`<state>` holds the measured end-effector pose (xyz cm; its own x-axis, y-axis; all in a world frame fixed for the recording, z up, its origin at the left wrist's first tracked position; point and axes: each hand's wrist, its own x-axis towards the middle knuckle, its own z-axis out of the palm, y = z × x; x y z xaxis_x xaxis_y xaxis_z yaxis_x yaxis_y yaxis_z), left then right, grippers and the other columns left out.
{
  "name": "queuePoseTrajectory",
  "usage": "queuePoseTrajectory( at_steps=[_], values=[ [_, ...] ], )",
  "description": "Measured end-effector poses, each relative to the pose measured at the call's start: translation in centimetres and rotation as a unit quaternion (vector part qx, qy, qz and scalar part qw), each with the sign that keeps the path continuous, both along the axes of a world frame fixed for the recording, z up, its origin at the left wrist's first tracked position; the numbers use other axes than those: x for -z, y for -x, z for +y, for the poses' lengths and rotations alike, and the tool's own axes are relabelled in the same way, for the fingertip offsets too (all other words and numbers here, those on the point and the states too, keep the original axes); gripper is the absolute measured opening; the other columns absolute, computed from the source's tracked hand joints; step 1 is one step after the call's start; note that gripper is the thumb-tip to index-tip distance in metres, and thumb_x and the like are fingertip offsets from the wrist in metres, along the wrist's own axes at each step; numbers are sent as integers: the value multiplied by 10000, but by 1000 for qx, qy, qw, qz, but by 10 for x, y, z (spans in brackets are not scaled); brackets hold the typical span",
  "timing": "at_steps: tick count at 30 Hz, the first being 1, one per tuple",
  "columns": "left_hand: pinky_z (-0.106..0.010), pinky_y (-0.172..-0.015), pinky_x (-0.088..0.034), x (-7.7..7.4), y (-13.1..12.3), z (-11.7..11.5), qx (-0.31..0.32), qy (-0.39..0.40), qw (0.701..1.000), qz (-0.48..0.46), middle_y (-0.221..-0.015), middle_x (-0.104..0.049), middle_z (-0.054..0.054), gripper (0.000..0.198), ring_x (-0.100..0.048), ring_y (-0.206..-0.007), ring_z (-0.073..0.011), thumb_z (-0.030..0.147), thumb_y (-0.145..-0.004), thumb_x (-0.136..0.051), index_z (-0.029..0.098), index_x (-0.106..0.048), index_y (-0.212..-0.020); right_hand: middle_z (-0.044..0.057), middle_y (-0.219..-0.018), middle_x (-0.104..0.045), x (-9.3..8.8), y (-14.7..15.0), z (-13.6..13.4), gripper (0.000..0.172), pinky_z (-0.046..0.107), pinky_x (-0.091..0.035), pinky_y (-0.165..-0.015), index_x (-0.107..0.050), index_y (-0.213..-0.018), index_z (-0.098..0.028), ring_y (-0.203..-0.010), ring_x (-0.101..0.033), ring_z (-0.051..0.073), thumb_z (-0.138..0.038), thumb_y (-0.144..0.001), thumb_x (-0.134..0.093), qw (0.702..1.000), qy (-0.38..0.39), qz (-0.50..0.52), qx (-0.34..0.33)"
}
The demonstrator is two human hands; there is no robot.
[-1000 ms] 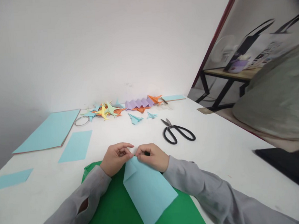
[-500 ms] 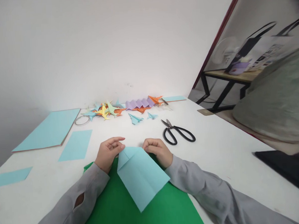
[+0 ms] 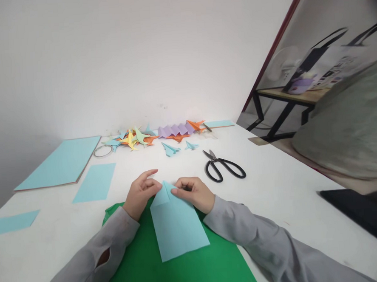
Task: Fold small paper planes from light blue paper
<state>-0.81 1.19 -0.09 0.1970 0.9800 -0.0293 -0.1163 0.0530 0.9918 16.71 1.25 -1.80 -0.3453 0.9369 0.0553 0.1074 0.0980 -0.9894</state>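
Note:
A light blue paper sheet (image 3: 177, 229) lies on a green sheet (image 3: 141, 267) in front of me, its two far corners folded in to a point. My left hand (image 3: 140, 195) rests at the left folded corner with fingers loosely curled, the index finger raised. My right hand (image 3: 193, 191) has its fingers curled and presses down on the right folded flap near the tip. Both arms wear grey sleeves.
Black scissors (image 3: 224, 168) lie to the right on the white table (image 3: 274, 182). Several folded paper planes (image 3: 137, 138), a purple pleated strip (image 3: 175, 130) and a tape ring (image 3: 103, 151) lie at the back. Blue sheets (image 3: 95, 183) lie left. A person in grey (image 3: 350, 122) is at right.
The blue sheet turned clockwise and now lies straighter. My right hand moved inward and folded the far right corner down beside the left fold.

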Motion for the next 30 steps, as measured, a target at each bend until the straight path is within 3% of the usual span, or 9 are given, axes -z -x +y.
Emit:
queuePoseTrajectory(
  at_steps=[5, 10, 21, 27, 30],
  values=[
    [-232, -542, -340, 4, 2, -1, 72, -48, 995, 54, -586, -542, 43, 601, -449, -540, -85, 241, -651, -664, 107, -391, -1169, -38, -501, -467, -5, 0, 1, 336, 224, -282, -448, -562, -641, -154, -461, -373, 79, -484, -646, -621, 999, 20, 25, -12],
    [-242, -549, -341, 7, -3, -4, 139, -72, 982, 108, -597, -526, 42, 566, -447, -555, -91, 241, -691, -623, 116, -377, -1185, -60, -471, -398, -3, 4, 0, 305, 227, -238, -454, -572, -637, -157, -456, -306, 71, -457, -668, -614, 999, -28, -27, -30],
    [-248, -565, -337, 4, -8, -7, 140, -81, 977, 136, -612, -517, 36, 525, -445, -561, -97, 231, -700, -578, 113, -380, -1172, -44, -499, -481, -4, 2, -1, 93, 225, -296, -480, -573, -626, -159, -474, -385, 80, -247, -640, -597, 997, -45, -41, -41],
    [-235, -541, -308, 5, -7, -4, 151, -82, 979, 110, -625, -498, 33, 497, -412, -559, -89, 266, -717, -576, 122, -403, -1159, -58, -474, -436, -2, 1, 1, 138, 226, -271, -470, -564, -606, -159, -460, -340, 72, -287, -652, -589, 999, -19, -22, -31],
    [-216, -487, -254, 5, -5, -3, 140, -90, 978, 125, -544, -382, 75, 437, -317, -499, -70, 302, -747, -540, 114, -438, -1128, -55, -496, -432, -1, 1, 2, 220, 229, -272, -476, -551, -626, -159, -477, -340, 78, -370, -679, -584, 1000, -13, -11, -16]
  ],
)
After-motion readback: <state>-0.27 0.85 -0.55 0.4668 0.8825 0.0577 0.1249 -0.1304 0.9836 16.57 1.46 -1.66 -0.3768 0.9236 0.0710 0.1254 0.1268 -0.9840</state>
